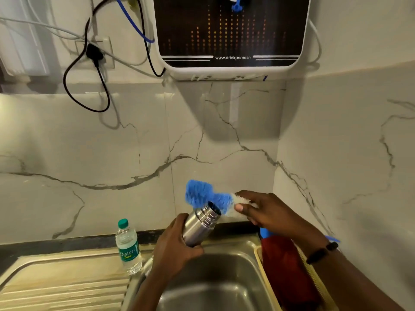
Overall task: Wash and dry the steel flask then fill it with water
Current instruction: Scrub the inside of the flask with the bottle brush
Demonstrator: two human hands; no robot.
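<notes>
My left hand grips the steel flask round its lower body and holds it tilted over the steel sink. The flask has no cap and its open mouth points up and to the right. My right hand pinches a bottle brush with blue and white bristles. The blue bristle head sits just above and behind the flask's mouth, outside the flask. The brush's blue handle runs down behind my right wrist.
A small plastic water bottle with a green cap stands on the draining board left of the sink. A red cloth lies in a yellow basket on the right. A water purifier hangs on the marble wall above, with cables to a socket.
</notes>
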